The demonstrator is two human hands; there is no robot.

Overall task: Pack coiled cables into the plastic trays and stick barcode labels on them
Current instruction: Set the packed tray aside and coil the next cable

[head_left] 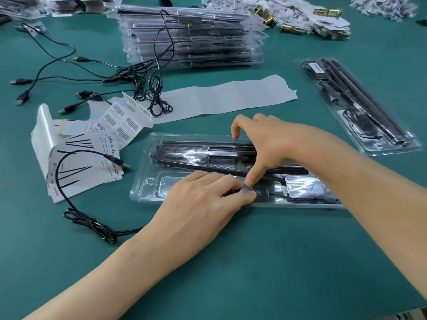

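The clear tray lies on the green counter. At its near edge the grip of the left hand seems to pinch a small label. The right hand, grip released, presses the label with its forefinger. A coiled cable lies left of the tray.

One tray front centre, label sheet left of it, tray stack behind, second tray at right.
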